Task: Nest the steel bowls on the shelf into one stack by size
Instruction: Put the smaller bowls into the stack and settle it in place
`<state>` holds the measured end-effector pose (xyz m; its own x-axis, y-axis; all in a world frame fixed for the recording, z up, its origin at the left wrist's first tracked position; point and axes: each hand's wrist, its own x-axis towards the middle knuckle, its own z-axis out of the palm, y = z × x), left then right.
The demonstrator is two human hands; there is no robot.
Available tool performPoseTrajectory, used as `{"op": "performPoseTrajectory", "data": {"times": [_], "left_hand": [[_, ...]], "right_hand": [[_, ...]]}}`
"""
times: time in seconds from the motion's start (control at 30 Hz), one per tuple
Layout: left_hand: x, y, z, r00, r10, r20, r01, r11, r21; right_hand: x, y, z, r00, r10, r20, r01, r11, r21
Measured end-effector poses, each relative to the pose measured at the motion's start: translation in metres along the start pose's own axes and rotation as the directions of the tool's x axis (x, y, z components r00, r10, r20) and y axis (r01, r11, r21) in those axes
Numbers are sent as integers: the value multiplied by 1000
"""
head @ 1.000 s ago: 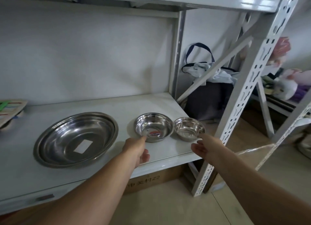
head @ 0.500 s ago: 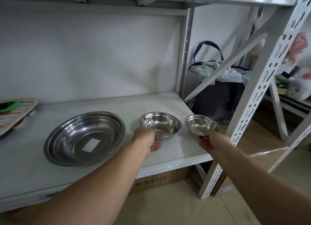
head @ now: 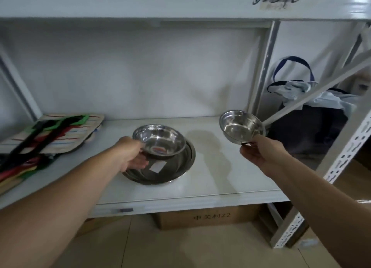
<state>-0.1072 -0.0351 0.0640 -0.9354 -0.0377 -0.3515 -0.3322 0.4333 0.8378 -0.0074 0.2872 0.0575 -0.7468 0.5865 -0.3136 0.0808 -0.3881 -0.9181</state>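
The medium bowl (head: 159, 141) is being gripped by its near-left rim in the left hand (head: 131, 157), directly over the large bowl (head: 170, 167) on the shelf (head: 220, 177). The small bowl (head: 241, 126) is being pinched by the right hand (head: 259, 154), up and well right of that stack.

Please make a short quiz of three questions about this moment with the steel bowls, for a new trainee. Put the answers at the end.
1. True or false: the small bowl is resting on the shelf.
2. Which hand holds the medium bowl? A) left hand B) right hand C) neither
3. Fill in: the medium bowl is held over the ____ bowl, which lies on the shelf.

Key
1. False. The right hand holds it in the air by its rim.
2. A. The left hand grips its near rim.
3. Large. It is the widest one and has a white label inside.
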Motion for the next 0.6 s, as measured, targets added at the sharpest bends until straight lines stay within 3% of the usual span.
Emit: {"op": "performPoseTrajectory", "data": {"times": [0.3,0.43,0.6], "left_hand": [[20,-24,-4,991,-89,103,75,988,137],[23,-22,-9,967,-213,139,148,917,370],[23,-23,-17,980,-142,140,64,889,453]], "right_hand": [[-10,7,58,996,-40,78,48,993,-106],[-6,9,78,995,-33,96,53,977,-208],[-7,29,128,988,17,154,40,933,-358]]}}
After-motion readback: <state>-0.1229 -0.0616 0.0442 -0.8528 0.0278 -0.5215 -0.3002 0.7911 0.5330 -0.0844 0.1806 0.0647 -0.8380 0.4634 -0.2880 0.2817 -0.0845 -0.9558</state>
